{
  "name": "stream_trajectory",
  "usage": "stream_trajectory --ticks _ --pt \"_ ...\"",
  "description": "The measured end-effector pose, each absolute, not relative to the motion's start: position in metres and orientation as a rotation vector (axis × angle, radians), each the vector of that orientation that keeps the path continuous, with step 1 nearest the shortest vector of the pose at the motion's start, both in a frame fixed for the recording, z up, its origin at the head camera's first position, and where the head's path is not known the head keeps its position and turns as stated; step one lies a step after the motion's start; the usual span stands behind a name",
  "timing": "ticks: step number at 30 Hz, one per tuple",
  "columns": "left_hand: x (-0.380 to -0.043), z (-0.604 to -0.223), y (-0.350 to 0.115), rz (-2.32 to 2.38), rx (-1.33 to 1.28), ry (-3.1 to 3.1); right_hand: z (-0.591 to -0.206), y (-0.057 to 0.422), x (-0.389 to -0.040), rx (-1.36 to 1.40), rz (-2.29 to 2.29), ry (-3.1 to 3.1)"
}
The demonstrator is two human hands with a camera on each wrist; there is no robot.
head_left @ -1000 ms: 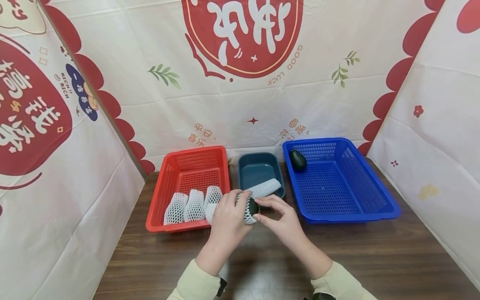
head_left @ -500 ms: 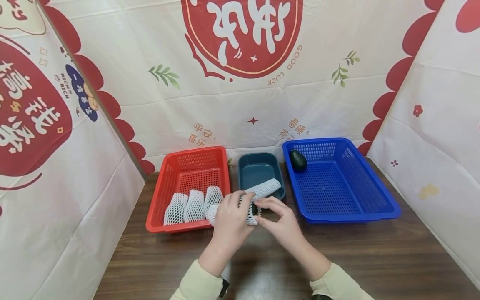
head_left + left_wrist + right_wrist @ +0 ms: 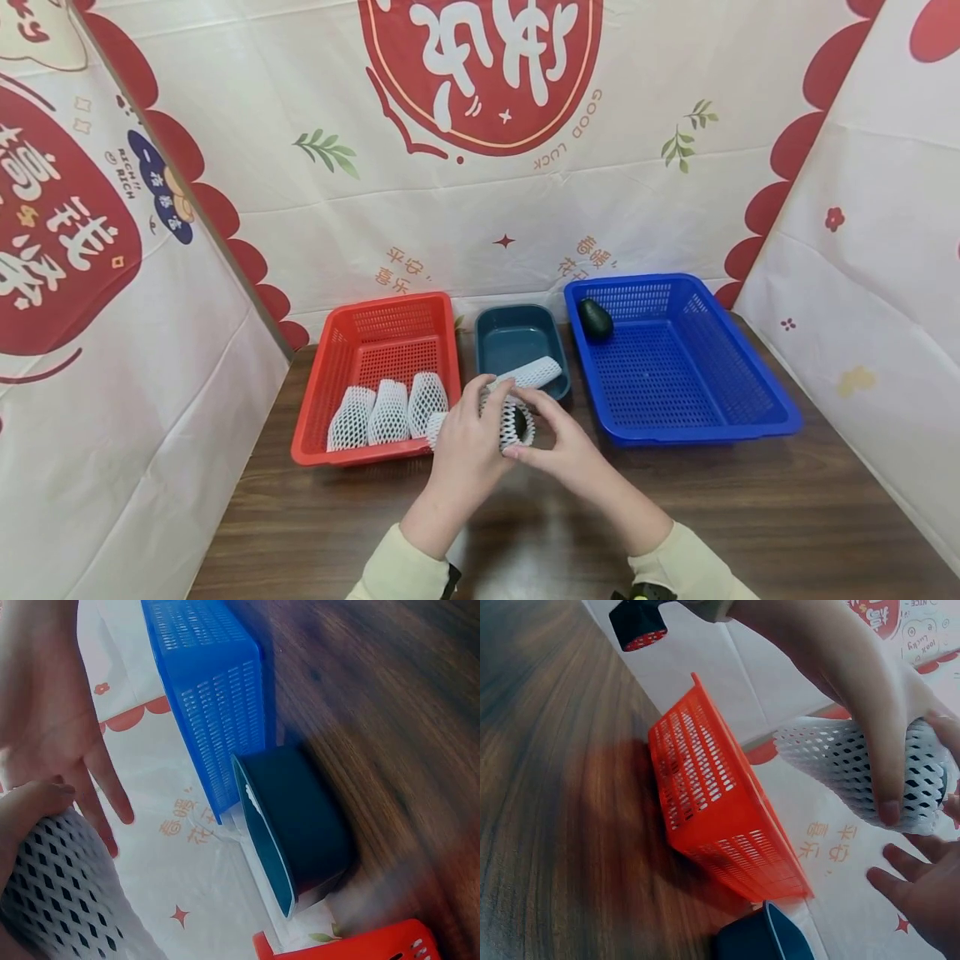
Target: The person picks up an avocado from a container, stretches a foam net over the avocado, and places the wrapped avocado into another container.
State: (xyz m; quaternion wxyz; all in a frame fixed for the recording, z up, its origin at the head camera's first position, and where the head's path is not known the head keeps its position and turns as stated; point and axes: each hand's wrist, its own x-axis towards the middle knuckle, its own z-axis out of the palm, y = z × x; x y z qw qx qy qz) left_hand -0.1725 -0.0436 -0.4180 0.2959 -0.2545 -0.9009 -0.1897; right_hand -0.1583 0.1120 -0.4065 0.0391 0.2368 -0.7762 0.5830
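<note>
Left hand: the left hand (image 3: pixel 468 437) is curled around a white foam net (image 3: pixel 840 757), with its thumb pressing on the mesh.
Right hand: the right hand (image 3: pixel 566 450) is at the other end of this net, thumb and forefinger apart, other fingers quite straight (whether it pinches the edge, I cannot tell).
Avocado: the held avocado (image 3: pixel 521 422) is inside the net, its dark end showing, above the near side of the table (image 3: pixel 712 508).
Red basket: in the red basket (image 3: pixel 397 354), three filled nets (image 3: pixel 388 412) lean side by side.
Green tray: the green tray (image 3: pixel 525 337), between both baskets, has one loose net (image 3: pixel 536 373).
Blue basket: one bare avocado (image 3: pixel 596 320) lies in the blue basket (image 3: pixel 645 383), at its far left corner.
</note>
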Motion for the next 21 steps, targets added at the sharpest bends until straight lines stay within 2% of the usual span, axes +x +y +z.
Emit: stream_trajectory --ticks 8,16,21 --pt "-0.169 -0.418 -0.042 -0.552 -0.746 -2.394 -0.428 0.116 -0.170 0.618 1.811 -2.405" --pt "-0.171 -0.416 -0.048 -0.657 -0.796 -2.117 -0.407 0.121 -0.162 0.490 1.966 -2.253" --pt "-0.168 -0.421 -0.052 -0.860 -0.709 -2.019 -0.406 0.124 -0.164 0.462 1.963 -2.166"
